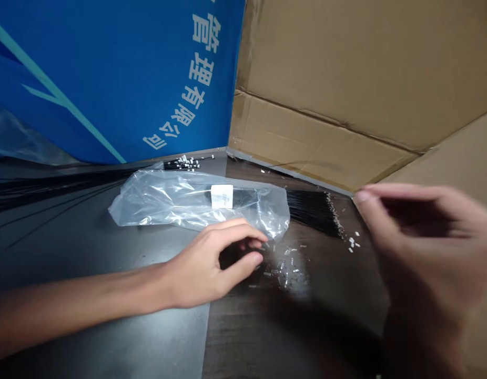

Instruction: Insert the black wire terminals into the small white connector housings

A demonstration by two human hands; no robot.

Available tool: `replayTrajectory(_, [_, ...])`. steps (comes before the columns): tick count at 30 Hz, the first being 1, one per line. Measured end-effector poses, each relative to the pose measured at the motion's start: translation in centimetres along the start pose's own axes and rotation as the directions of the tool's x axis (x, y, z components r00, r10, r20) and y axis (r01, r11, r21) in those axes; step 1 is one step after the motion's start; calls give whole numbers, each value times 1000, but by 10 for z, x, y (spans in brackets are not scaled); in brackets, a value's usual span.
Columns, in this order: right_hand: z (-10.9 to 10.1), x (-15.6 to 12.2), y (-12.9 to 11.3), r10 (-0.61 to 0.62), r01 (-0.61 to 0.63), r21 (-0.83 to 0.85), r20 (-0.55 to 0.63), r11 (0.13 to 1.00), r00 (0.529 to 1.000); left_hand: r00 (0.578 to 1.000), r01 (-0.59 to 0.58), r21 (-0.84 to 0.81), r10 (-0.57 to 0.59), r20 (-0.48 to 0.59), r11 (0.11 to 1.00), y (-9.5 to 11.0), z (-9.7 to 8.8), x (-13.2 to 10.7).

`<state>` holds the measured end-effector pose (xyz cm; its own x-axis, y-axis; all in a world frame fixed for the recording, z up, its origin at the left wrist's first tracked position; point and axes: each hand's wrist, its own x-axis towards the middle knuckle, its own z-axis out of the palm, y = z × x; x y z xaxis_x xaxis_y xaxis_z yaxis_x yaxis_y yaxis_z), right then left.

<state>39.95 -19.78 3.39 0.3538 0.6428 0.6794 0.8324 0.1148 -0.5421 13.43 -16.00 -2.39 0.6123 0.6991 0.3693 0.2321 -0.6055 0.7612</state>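
My left hand (212, 266) reaches across the dark table (109, 263). Its fingers and thumb are curled but apart, just over a scatter of small clear and white pieces (285, 268). I see nothing between the fingertips. The hand lies right below a clear plastic bag (180, 202) with a white label (222, 196). My right hand (420, 247) is close to the camera at the right and smeared by motion. Its fingers are bent inward, and I cannot make out whether they hold anything. It hovers near a bundle of thin black wires (310, 210) with light tips.
A blue board with white characters (109, 79) stands at the back left. Brown cardboard walls (346, 95) close off the back and right. Long black strands (50, 184) lie across the table at the left. More small white bits (354, 243) lie by the wire tips.
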Motion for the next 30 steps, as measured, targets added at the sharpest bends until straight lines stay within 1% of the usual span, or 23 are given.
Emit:
replayTrajectory(1, [5, -10, -12, 33, -65, 198, 161, 978, 986, 997, 78, -128, -75, 29, 989, 4, 5, -3])
replayTrajectory(2, [12, -19, -21, 35, -166, 354, 347, 921, 937, 988, 152, -243, -142, 60, 958, 7, 10, -6])
replayTrajectory(3, [19, -27, -26, 57, -314, 440, 505, 841, 861, 975, 222, -353, -196, 108, 909, 7, 14, -8])
replayTrajectory(4, [27, -33, -28, 63, -456, 484, 631, 747, 773, 957, 290, -452, -239, 166, 844, 7, 17, -10])
replayTrajectory(5, [36, -38, -28, 77, -573, 488, 713, 658, 697, 936, 352, -537, -272, 225, 767, 6, 20, -12])
replayTrajectory(6, [44, -42, -26, 96, -659, 473, 766, 585, 636, 913, 407, -606, -294, 282, 684, 4, 23, -13])
replayTrajectory(7, [50, -46, -24, 111, -707, 463, 791, 534, 602, 894, 448, -660, -310, 323, 604, 3, 25, -14])
replayTrajectory(8, [56, -48, -22, 128, -727, 459, 796, 511, 592, 881, 471, -703, -324, 345, 532, 1, 27, -15])
replayTrajectory(9, [59, -50, -21, 141, -728, 463, 788, 506, 599, 873, 481, -739, -336, 353, 471, 0, 29, -16])
replayTrajectory(11, [61, -53, -22, 154, -697, 487, 752, 526, 641, 867, 477, -789, -355, 350, 386, -3, 31, -17])
replayTrajectory(13, [60, -55, -25, 157, -663, 510, 716, 549, 681, 870, 458, -819, -363, 334, 344, -6, 32, -18])
replayTrajectory(15, [59, -57, -29, 162, -641, 524, 690, 561, 706, 871, 445, -836, -373, 321, 320, -8, 33, -18])
replayTrajectory(17, [59, -59, -31, 168, -629, 522, 677, 576, 716, 862, 450, -839, -394, 318, 307, -10, 33, -17])
replayTrajectory(19, [60, -61, -30, 171, -629, 513, 680, 584, 713, 853, 454, -840, -419, 312, 299, -10, 33, -17])
replayTrajectory(21, [60, -62, -28, 165, -610, 518, 666, 600, 727, 852, 442, -848, -432, 296, 291, -11, 33, -18])
replayTrajectory(22, [60, -62, -26, 155, -585, 527, 647, 617, 746, 856, 429, -856, -433, 283, 288, -12, 33, -18])
replayTrajectory(24, [59, -60, -22, 96, -481, 550, 585, 683, 805, 871, 396, -867, -423, 251, 302, -14, 33, -19])
replayTrajectory(25, [58, -59, -20, 47, -414, 559, 554, 719, 831, 879, 382, -867, -416, 234, 319, -16, 33, -20])
replayTrajectory(26, [57, -56, -18, -17, -347, 570, 536, 745, 844, 888, 367, -865, -406, 216, 342, -18, 33, -21])
replayTrajectory(27, [56, -53, -15, -96, -285, 586, 534, 759, 840, 896, 355, -861, -396, 202, 364, -20, 33, -22])
replayTrajectory(28, [56, -50, -13, -185, -229, 603, 545, 764, 818, 903, 344, -857, -385, 189, 385, -21, 33, -23])
replayTrajectory(30, [56, -45, -8, -349, -150, 636, 587, 757, 730, 920, 321, -852, -351, 176, 413, -24, 34, -24])
